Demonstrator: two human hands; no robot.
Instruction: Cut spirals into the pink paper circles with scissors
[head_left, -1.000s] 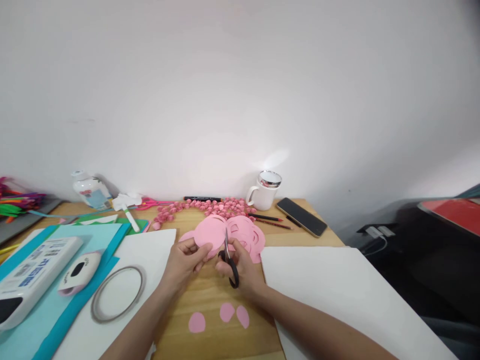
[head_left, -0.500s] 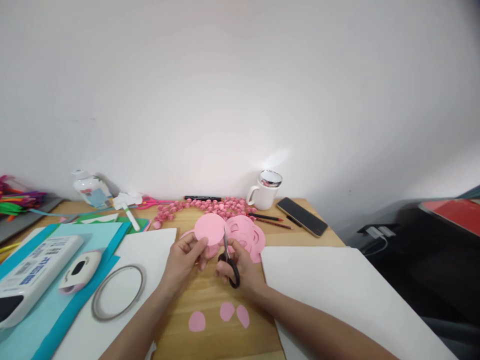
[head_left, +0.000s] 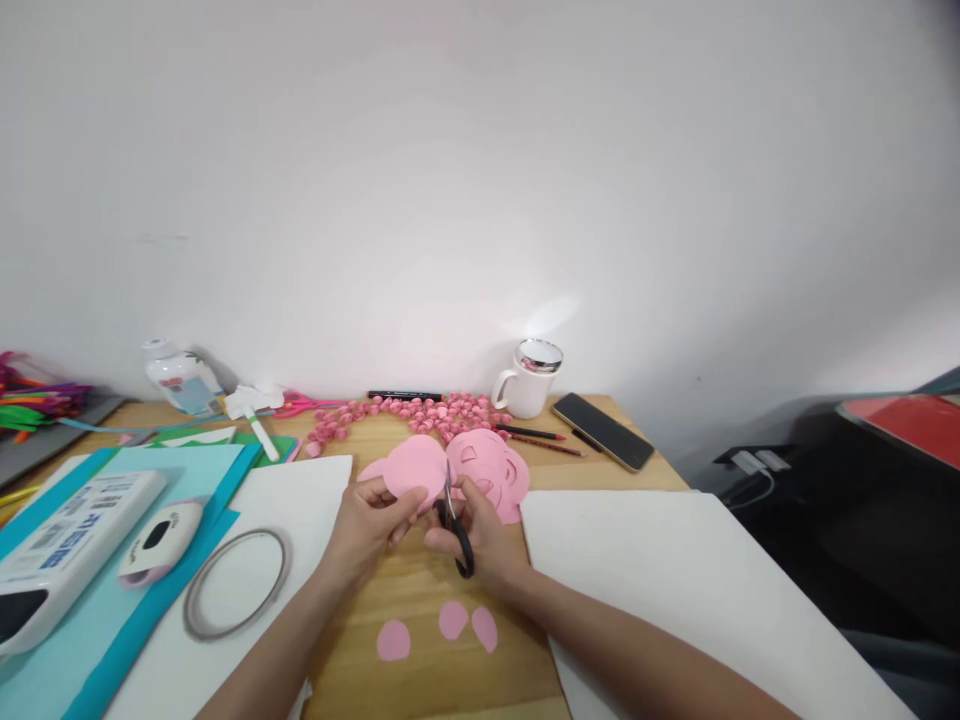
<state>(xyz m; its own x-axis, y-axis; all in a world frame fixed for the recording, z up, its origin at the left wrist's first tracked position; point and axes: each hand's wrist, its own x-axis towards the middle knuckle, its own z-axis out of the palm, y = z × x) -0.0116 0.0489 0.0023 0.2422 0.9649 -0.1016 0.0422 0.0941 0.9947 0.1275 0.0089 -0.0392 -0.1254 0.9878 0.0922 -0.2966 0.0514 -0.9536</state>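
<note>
A round pink paper disc (head_left: 414,468) is pinched by its lower edge in my left hand (head_left: 382,510). My right hand (head_left: 476,530) grips black-handled scissors (head_left: 465,550), their blades pointing up along the disc's right edge. Behind the hands lies a pile of pink paper cut-outs (head_left: 495,465), partly covered by the disc and my fingers. Nearer to me, three small pink paper pieces (head_left: 394,640) lie on the wooden table (head_left: 420,690).
Rolled pink paper buds (head_left: 405,410) spread along the back. A white mug (head_left: 529,380), pencils (head_left: 536,433) and a phone (head_left: 604,430) stand or lie right of them. White boards (head_left: 660,570) flank the hands. Left are a tape roll (head_left: 236,585), a glue bottle (head_left: 180,378) and blue sheets (head_left: 187,475).
The disc has tipped and sunk slightly in my left hand. The scissors have moved with my right hand a little left, staying at the disc's right edge.
</note>
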